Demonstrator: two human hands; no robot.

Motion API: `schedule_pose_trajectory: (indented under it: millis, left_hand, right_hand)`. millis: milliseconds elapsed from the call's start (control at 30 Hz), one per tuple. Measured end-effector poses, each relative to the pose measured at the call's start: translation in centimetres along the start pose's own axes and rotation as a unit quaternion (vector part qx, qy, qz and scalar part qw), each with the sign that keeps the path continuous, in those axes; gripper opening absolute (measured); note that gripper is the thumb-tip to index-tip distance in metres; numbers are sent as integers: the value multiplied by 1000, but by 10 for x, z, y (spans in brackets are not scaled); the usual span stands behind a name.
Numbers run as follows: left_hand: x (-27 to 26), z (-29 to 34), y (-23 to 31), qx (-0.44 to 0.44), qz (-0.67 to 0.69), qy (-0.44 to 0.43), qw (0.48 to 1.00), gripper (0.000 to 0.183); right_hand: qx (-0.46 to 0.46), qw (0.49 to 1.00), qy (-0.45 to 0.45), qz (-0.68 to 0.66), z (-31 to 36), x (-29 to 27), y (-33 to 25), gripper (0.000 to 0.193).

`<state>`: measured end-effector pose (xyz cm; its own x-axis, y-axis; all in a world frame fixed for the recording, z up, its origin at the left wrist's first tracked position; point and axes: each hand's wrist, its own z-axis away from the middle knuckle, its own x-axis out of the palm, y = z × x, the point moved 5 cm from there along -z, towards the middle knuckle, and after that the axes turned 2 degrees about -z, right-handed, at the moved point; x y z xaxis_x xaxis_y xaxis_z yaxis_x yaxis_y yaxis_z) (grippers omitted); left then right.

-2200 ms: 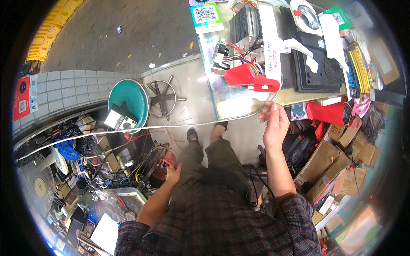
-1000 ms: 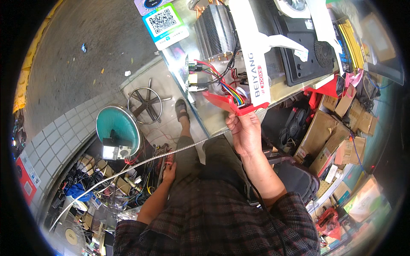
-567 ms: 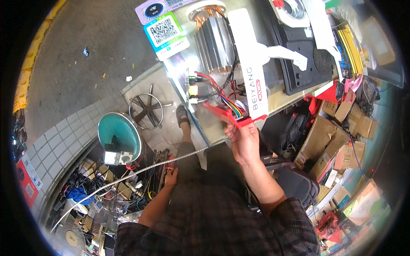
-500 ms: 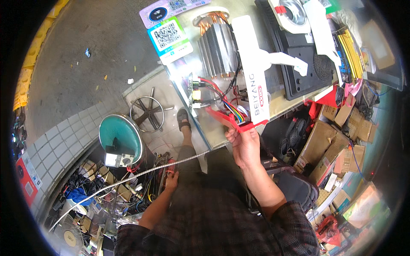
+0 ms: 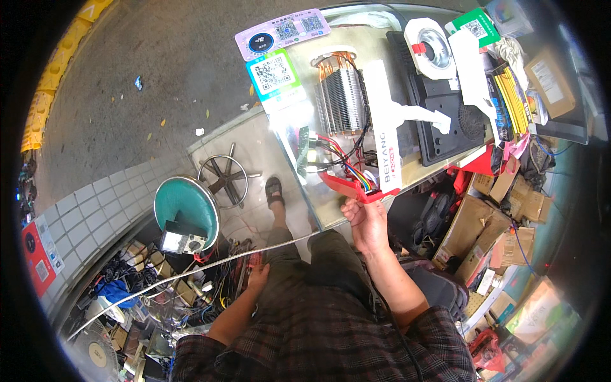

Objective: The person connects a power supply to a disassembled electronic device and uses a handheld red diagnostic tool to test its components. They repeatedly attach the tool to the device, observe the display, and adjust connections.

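My right hand is at the near edge of the glass-topped counter, its fingers curled against a long red plastic piece. Multicoloured wires run just behind that piece toward a small circuit board. Farther back stands a finned metal heatsink with copper pipes. Low beside my left leg, my left hand has its fingers closed at a reddish object, whose kind is too small to tell.
A white bracket and a black flat panel lie on the counter. At left, a green round stool carries a multimeter. A pale cable crosses above tangled parts. Cardboard boxes pile up at right.
The view has shifted, so the counter and its contents sit lower and farther right. My right hand stays at the red piece. My left hand remains low by my leg.
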<state>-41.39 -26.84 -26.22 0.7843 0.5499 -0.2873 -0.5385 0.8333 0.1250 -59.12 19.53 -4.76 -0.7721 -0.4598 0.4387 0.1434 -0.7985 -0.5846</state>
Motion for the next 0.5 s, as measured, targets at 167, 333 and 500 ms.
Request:
schedule_pose_trajectory:
  millis: [167,333,500]
  left_hand:
    - [-46,41,78,258,-221,36,940,66]
    - [-137,161,196,380,-266,-98,880,52]
    - [-216,226,334,366,44,-137,920,36]
  right_hand:
    - [-13,999,8,30,-4,-2,1,22]
    - [-23,999,0,45,-4,1,3,24]
    - [-40,998,4,50,-4,3,5,26]
